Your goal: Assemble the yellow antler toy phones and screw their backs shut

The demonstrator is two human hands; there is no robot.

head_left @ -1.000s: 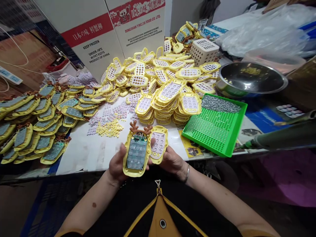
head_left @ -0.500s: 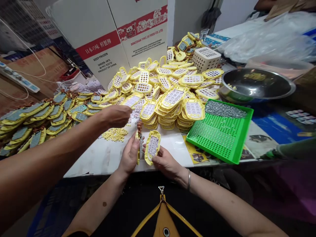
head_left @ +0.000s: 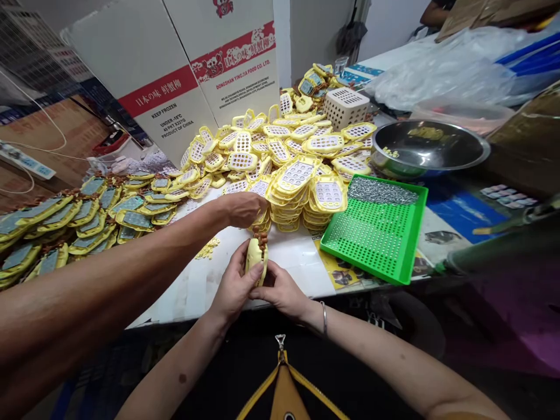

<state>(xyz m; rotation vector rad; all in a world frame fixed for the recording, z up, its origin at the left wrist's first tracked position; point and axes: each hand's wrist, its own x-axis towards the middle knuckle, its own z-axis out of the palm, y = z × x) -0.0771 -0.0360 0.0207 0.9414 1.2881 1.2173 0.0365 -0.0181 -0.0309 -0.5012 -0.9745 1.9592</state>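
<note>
My left hand (head_left: 234, 286) and my right hand (head_left: 282, 291) press together the two halves of a yellow toy phone (head_left: 256, 256) with brown antlers on top, held edge-on just above the table's near edge. Both hands are closed round it. Another person's arm comes in from the left, and that hand (head_left: 242, 209) rests on a stack of yellow keypad shells (head_left: 297, 175) right behind the toy.
A green perforated tray (head_left: 376, 233) holding screws lies at right. Behind it stands a steel bowl (head_left: 426, 146). Finished yellow phones (head_left: 87, 204) are laid out at left. Cardboard boxes (head_left: 184, 76) stand at the back, beside a white basket (head_left: 345, 105).
I have swung the two shell halves shut onto each other. The other person's arm has reached in from the left and on to the stack of shells.
</note>
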